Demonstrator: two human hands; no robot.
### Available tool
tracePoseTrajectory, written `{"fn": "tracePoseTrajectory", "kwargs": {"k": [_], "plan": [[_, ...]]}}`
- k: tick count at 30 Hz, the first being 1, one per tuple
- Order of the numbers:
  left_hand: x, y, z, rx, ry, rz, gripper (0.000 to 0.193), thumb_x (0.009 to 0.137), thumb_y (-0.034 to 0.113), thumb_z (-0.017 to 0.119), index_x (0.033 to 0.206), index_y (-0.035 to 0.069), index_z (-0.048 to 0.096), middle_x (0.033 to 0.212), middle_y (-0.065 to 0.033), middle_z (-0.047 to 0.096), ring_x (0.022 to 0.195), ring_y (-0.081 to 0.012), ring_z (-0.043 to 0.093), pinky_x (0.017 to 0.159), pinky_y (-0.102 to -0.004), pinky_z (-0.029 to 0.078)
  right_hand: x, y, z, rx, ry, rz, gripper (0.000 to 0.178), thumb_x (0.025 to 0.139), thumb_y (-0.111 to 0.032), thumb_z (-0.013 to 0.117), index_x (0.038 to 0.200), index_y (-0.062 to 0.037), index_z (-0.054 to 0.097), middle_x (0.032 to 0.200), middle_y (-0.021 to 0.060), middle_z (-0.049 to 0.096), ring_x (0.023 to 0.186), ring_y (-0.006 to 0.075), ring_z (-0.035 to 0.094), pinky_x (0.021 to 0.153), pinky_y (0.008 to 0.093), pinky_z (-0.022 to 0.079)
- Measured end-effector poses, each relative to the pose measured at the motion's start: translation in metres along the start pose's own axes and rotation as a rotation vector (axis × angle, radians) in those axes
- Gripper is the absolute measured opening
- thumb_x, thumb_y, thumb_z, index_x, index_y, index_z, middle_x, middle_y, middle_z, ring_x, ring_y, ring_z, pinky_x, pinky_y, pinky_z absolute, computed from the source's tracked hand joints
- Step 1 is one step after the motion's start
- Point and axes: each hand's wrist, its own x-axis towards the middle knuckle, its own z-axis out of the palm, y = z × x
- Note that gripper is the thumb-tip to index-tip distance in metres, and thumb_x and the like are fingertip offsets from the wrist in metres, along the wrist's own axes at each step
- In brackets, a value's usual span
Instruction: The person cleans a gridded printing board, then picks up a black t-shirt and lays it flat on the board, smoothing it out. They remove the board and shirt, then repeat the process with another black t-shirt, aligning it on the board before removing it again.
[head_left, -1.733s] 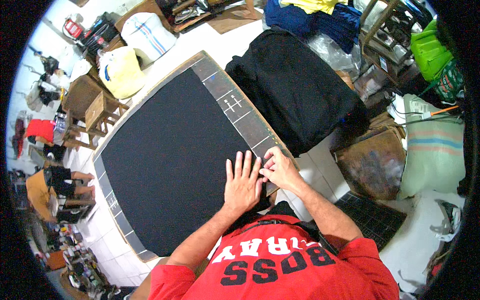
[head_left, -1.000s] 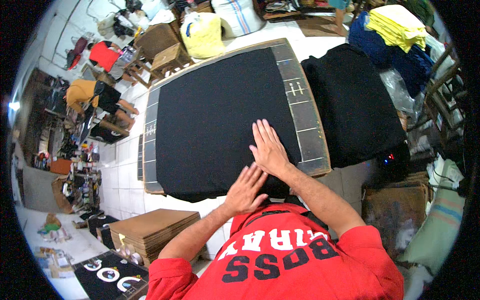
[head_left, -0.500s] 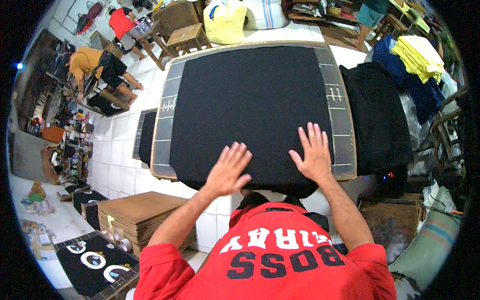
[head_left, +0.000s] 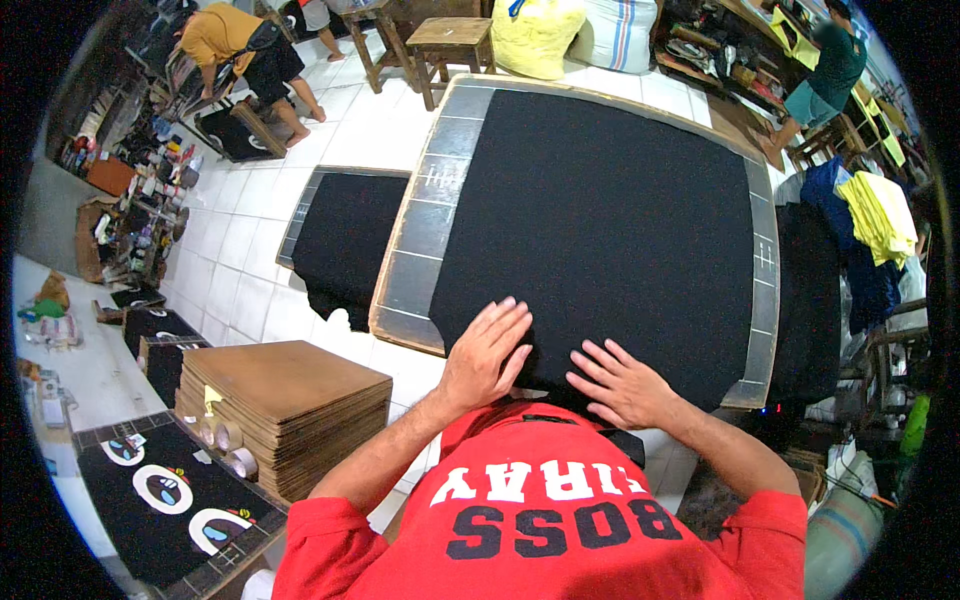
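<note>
A black cloth (head_left: 600, 220) lies spread over a board (head_left: 410, 260) whose dark side strips carry white ruled marks. The cloth's near end hangs over the board's edge by my body. My left hand (head_left: 486, 355) rests flat on the cloth near its left front corner, fingers stretched out and the thumb apart. To its right, my right hand (head_left: 625, 385) is laid on the cloth near the front edge, fingers spread and pointing up and left. Neither hand grips anything.
A second board with black cloth (head_left: 350, 230) stands left. Stacked brown boards (head_left: 285, 385), tape rolls (head_left: 225, 440) and a printed black cloth (head_left: 150, 550) are at lower left. Yellow cloths (head_left: 878, 215) lie at right. One person (head_left: 225, 45) bends far left; another (head_left: 835, 70) stands far right.
My view has turned left, so the board appears further right and tilted. My right hand has come down and inward toward the near edge. My left hand stays flat on the cloth.
</note>
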Motion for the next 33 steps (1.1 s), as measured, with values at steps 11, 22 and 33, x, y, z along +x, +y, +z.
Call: {"fn": "tracePoseTrajectory", "kwargs": {"k": [11, 22, 33], "plan": [[0.015, -0.048, 0.002, 0.287, -0.262, -0.089, 0.075, 0.104, 0.049, 0.058, 0.161, 0.004, 0.041, 0.170, -0.0262, 0.027, 0.159, -0.0430, 0.022, 0.129, -0.0562, 0.018, 0.054, 0.029, -0.016, 0.029, 0.177, 0.251, 0.069, 0.101, -0.045, 0.063, 0.158, -0.0104, 0.045, 0.168, 0.0212, 0.033, 0.158, 0.0418, 0.025, 0.129, 0.0570, 0.021], [0.163, -0.109, 0.044, 0.360, -0.074, -0.102, 0.071, 0.103, 0.036, 0.056, 0.158, -0.006, 0.039, 0.167, -0.0245, 0.035, 0.158, -0.0379, 0.028, 0.130, -0.0533, 0.020, 0.181, 0.183, -0.039, -0.042, 0.428, 0.395, 0.064, 0.105, -0.044, 0.054, 0.160, -0.0122, 0.044, 0.170, 0.0198, 0.033, 0.159, 0.0409, 0.023, 0.129, 0.0584, 0.018], [0.345, -0.251, 0.076, 0.493, 0.017, -0.253, 0.068, 0.105, 0.033, 0.046, 0.157, -0.009, 0.037, 0.167, -0.0277, 0.034, 0.158, -0.0389, 0.029, 0.130, -0.0524, 0.020, 0.279, 0.335, -0.066, -0.105, 0.534, 0.469, 0.057, 0.103, -0.037, 0.052, 0.157, -0.0197, 0.050, 0.167, 0.0106, 0.042, 0.157, 0.0339, 0.032, 0.129, 0.0591, 0.020]]}}
